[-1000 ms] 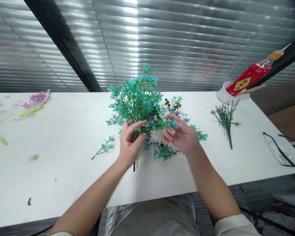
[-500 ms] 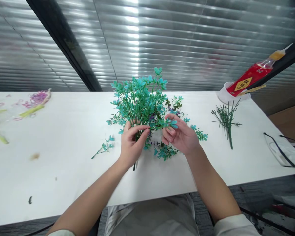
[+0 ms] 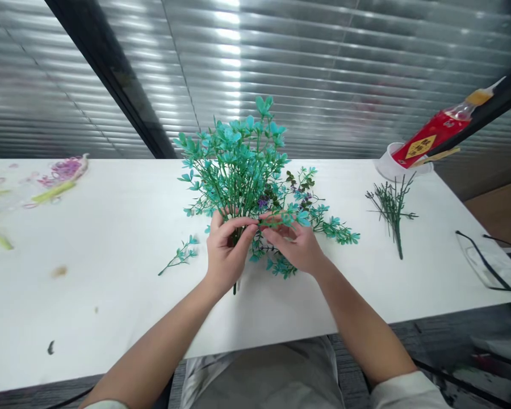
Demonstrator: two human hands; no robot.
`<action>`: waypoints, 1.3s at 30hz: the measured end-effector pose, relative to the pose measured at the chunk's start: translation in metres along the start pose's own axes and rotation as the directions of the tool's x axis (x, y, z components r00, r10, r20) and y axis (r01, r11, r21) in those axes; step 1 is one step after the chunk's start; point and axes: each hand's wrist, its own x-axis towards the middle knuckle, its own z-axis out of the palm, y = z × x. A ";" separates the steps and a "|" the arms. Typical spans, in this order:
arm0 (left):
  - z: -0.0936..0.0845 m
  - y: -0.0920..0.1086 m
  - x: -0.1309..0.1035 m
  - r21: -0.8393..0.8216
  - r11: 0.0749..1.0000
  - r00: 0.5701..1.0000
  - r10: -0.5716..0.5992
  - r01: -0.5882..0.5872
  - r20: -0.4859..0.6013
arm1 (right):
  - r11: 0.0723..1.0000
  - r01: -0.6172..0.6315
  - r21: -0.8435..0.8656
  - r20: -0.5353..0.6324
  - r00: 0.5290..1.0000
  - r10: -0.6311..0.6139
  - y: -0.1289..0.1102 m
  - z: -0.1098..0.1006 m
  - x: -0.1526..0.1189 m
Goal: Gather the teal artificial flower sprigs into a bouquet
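A bushy bunch of artificial teal-green foliage (image 3: 237, 156) stands upright in my left hand (image 3: 226, 250), which is wrapped around its stems. The bunch's dark stem end shows below that hand. My right hand (image 3: 298, 245) is closed on a leafy sprig (image 3: 296, 217) with pale teal leaves lying across its fingers. The tip of that sprig's stem meets my left thumb and forefinger; whether both hands grip it I cannot tell. More loose foliage (image 3: 338, 230) with some purple bits lies behind and under my right hand. A single small sprig (image 3: 180, 255) lies left of my left hand.
On the white table (image 3: 111, 295) to the right lies a bare green stem bunch (image 3: 394, 213). A red-labelled bottle (image 3: 434, 136) leans in a white plastic cup (image 3: 385, 165) behind it. Glasses (image 3: 489, 264) lie at the right edge, purple scraps (image 3: 68, 168) far left.
My right hand has moved left and its fingers have closed, bringing the sprig's stem to my left fingertips. The bunch in my left hand has risen slightly and spread a little leftward.
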 end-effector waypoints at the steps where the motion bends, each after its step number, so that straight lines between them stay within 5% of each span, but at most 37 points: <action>1: 0.000 0.001 0.000 0.009 1.000 1.000 0.027 -0.027 0.003 | 0.998 0.028 -0.061 -0.014 0.999 -0.029 0.001 0.003 -0.002; 9: 0.001 0.007 0.000 0.020 0.981 0.980 0.189 -0.191 0.057 | 0.896 0.406 -0.179 -0.087 0.901 -0.426 0.004 0.009 -0.001; 20: 0.002 0.011 -0.007 -0.041 0.945 0.934 0.326 -0.323 0.147 | 0.947 0.308 0.090 -0.198 0.938 -0.286 0.012 0.012 -0.007; 27: 0.003 0.002 -0.008 -0.180 0.954 0.953 0.268 -0.241 0.144 | 0.871 0.461 0.169 -0.324 0.861 -0.393 0.010 0.010 0.001; 31: 0.004 -0.004 -0.010 -0.201 0.965 0.967 0.204 -0.171 0.154 | 0.878 0.450 0.161 -0.296 0.871 -0.392 0.010 0.005 0.004; 39: 0.005 -0.002 -0.009 -0.226 0.947 0.951 0.267 -0.228 0.158 | 0.914 0.362 0.182 -0.254 0.915 -0.312 0.004 0.007 0.003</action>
